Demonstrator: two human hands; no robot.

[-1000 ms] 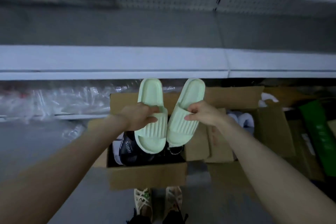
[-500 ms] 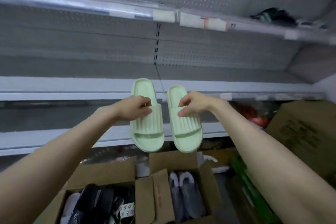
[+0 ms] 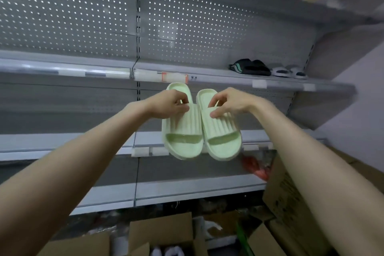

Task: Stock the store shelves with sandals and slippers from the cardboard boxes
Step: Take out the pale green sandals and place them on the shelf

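head view: two bare forearms reach from the lower corners to the middle of the frame. the left grip (image 3: 169,104) is curled round the upper edge of the ribbed strap of a pale green slipper (image 3: 182,133), with the thumb on the front of the strap and the fingers tucked behind it. the right grip (image 3: 228,101) pinches the strap of the second green slipper (image 3: 221,131) the same way, thumb lying on the ribs and fingers hooked under the strap's edge. the two slippers hang in the air side by side, heels up and open toes down, inner edges touching.

they are in front of the grey shelving, below the upper shelf (image 3: 83,64), whose price rail crosses the middle of the frame, and overlapping the front edge of the lower shelf (image 3: 62,141). on the upper shelf, at the right of the frame, stands a dark pair of sandals (image 3: 250,66), and just beside it a pale pair of sandals (image 3: 288,71). a perforated back panel (image 3: 62,10) fills the upper left. a blurred red bundle (image 3: 253,166) lies at the right, under the lower shelf. open cardboard boxes (image 3: 162,230) line the bottom edge. a larger printed box (image 3: 291,193) stands at the lower right, partly behind the right forearm.
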